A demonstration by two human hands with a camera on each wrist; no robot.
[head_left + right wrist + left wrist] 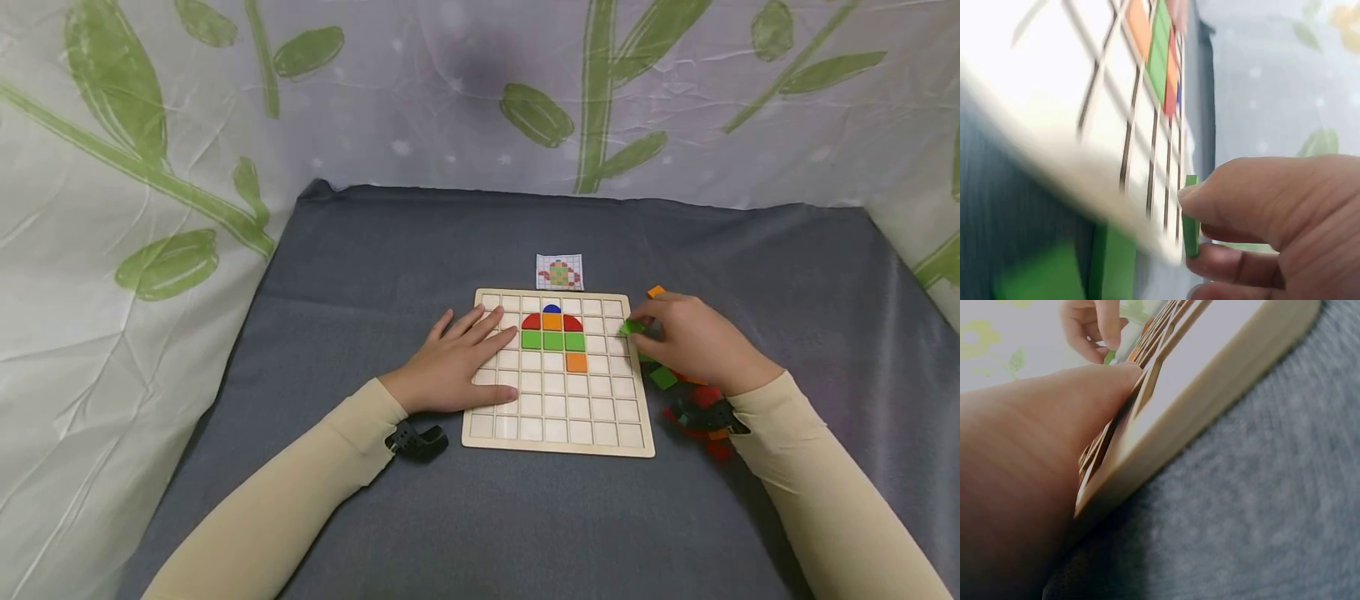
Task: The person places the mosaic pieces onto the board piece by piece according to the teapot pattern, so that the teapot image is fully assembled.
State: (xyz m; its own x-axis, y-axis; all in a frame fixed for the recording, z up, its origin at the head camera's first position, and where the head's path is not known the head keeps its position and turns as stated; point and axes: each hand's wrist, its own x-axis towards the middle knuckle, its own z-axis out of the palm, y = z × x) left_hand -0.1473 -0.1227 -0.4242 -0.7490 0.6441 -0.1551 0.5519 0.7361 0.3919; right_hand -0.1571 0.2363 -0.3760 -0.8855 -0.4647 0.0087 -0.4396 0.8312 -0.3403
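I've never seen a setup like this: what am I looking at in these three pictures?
There is no machine here, just a person's bare left hand and right hand. The wide picture is taken from the head, looking forward and down; the two close ones from a black camera band on each wrist. On the grey cloth lies a wooden grid board, partly filled with green squares, orange squares, red pieces and a blue piece. Beyond its far edge is a small card with a printed coloured picture. Loose pieces lie to the board's right, partly hidden by the right arm. The left hand rests spread on the board's left side. The right hand pinches a green piece near the board's right edge, clearest from the right wrist.
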